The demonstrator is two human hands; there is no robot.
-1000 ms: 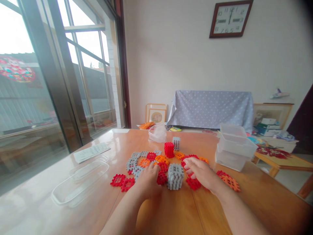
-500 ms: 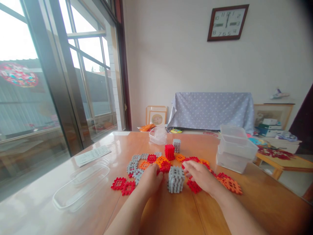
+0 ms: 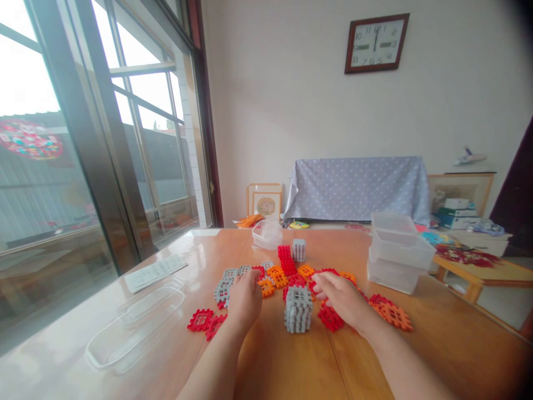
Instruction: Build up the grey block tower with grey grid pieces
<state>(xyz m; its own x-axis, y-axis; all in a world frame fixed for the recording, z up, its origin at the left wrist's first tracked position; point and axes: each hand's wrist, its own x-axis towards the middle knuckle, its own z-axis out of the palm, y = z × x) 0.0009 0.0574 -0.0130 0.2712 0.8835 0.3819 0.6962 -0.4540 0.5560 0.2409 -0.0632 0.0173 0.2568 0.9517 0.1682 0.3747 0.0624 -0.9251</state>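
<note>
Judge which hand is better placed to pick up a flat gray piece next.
Probably the left hand: it is right beside the flat gray pieces, while the right hand is near red pieces, beyond the gray stack.

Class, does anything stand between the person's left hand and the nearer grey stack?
Nothing visible does: bare tabletop shows between the left hand and the nearer grey stack, while orange pieces lie farther back.

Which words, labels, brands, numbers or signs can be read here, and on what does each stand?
"1 2 3 4 5 6 7 8 9 10 11 12": wall clock dial.
Paper sheets: marks too blurred to read.
Round window decoration: any lettering is too blurred.
No brand is readable.
</note>
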